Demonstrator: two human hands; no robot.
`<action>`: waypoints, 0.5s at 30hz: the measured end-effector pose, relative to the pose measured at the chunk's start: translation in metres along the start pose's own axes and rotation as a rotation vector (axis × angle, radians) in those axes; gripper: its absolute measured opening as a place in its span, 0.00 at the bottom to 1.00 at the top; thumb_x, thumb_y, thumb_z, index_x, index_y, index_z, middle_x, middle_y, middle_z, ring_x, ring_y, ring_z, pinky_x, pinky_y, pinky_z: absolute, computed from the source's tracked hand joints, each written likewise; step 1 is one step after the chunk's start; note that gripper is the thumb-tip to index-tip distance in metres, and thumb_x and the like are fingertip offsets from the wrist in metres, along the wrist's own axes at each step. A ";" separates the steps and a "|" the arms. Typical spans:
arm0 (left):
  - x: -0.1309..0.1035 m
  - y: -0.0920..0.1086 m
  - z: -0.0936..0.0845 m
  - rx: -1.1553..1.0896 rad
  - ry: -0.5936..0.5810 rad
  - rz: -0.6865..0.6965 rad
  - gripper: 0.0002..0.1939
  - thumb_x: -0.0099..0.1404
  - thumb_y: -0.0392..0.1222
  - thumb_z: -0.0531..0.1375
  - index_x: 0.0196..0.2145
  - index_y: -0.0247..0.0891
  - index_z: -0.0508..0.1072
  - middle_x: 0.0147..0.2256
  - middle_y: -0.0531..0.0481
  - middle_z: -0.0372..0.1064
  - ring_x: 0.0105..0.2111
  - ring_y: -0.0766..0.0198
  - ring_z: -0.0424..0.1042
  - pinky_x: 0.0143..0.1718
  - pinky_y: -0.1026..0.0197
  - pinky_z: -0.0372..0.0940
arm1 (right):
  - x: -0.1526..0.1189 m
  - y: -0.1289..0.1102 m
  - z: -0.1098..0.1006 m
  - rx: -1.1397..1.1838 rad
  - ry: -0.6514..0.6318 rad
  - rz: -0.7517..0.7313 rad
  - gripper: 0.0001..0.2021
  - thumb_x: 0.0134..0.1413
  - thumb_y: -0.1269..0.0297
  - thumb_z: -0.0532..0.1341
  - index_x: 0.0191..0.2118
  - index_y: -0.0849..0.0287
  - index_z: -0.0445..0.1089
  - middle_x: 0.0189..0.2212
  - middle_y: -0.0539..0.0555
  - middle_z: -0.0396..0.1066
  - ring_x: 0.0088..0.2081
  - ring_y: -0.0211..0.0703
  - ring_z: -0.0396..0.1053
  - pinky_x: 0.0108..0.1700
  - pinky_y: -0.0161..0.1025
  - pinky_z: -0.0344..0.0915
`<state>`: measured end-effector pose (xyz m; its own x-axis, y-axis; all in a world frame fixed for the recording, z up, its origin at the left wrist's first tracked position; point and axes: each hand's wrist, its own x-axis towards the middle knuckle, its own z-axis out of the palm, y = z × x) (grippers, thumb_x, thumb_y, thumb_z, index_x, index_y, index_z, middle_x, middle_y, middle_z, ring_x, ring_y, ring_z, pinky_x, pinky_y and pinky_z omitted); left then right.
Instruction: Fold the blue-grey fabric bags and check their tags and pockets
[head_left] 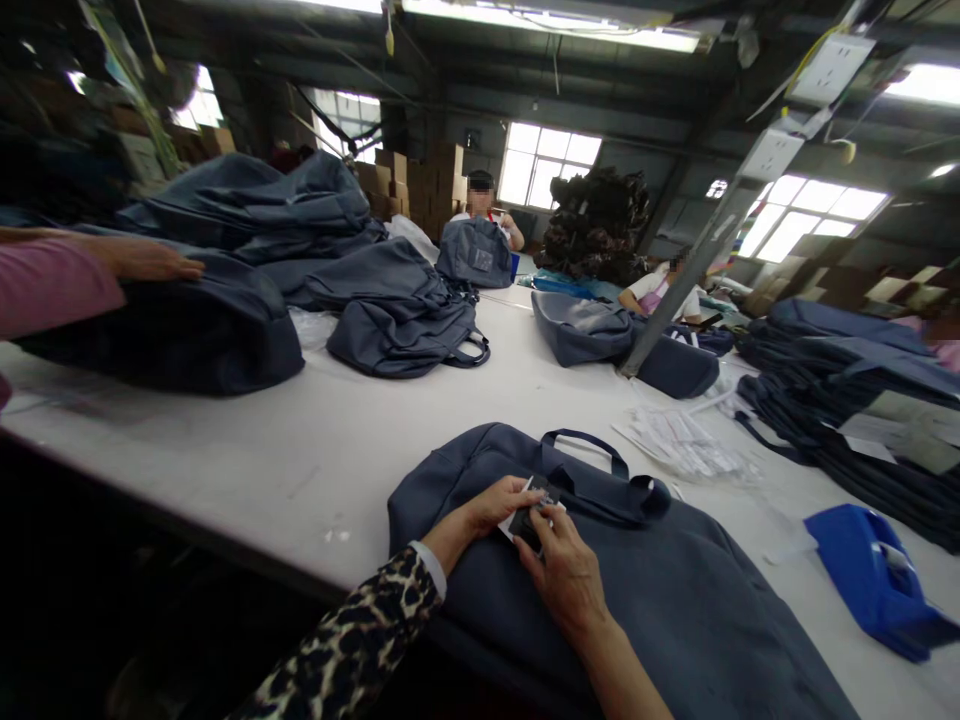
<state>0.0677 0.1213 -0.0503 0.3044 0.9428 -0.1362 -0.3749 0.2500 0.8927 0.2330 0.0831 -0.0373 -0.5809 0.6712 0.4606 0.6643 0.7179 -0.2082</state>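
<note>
Hands (525, 535) on small card (534, 508), navy fabric bag (675, 600)

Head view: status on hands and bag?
Left hand and right hand pinch small black-and-white tag over dark blue fabric bag. Blue tape dispenser apart, right.

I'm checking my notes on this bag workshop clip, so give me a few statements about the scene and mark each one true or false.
1. Both hands, left hand and right hand, meet at a small tag on a dark blue bag. True.
2. The bag's carry handle points toward the camera. False: it lies on the far side.
3. A blue tape dispenser sits to the right on the white table. True.
4. The left sleeve is plain pink. False: it is leopard print; the pink sleeve is a co-worker's.
</note>
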 end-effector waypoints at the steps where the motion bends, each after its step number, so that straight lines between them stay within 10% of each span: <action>1: -0.001 0.000 0.000 0.018 -0.004 0.002 0.26 0.50 0.57 0.71 0.34 0.29 0.76 0.27 0.48 0.73 0.23 0.70 0.67 0.27 0.67 0.60 | -0.001 0.000 -0.002 0.025 -0.014 0.008 0.16 0.62 0.62 0.58 0.54 0.57 0.67 0.50 0.60 0.68 0.48 0.50 0.70 0.44 0.42 0.72; 8: 0.001 -0.005 0.003 0.229 0.009 0.055 0.25 0.55 0.58 0.66 0.38 0.33 0.70 0.31 0.51 0.70 0.28 0.66 0.69 0.34 0.62 0.65 | 0.021 0.058 -0.048 0.078 -0.132 0.195 0.12 0.65 0.61 0.54 0.49 0.53 0.70 0.46 0.55 0.70 0.49 0.44 0.69 0.51 0.40 0.66; 15: -0.011 -0.006 0.011 0.730 0.247 0.267 0.30 0.56 0.31 0.63 0.55 0.40 0.62 0.47 0.46 0.66 0.51 0.54 0.66 0.57 0.50 0.59 | 0.061 0.157 -0.064 -0.025 -0.403 0.233 0.19 0.57 0.58 0.61 0.54 0.55 0.69 0.51 0.57 0.71 0.53 0.52 0.68 0.55 0.48 0.62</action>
<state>0.0763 0.1075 -0.0492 0.0519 0.9930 0.1058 0.2837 -0.1162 0.9518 0.3316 0.2251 0.0137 -0.5477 0.8361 0.0306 0.8073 0.5378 -0.2430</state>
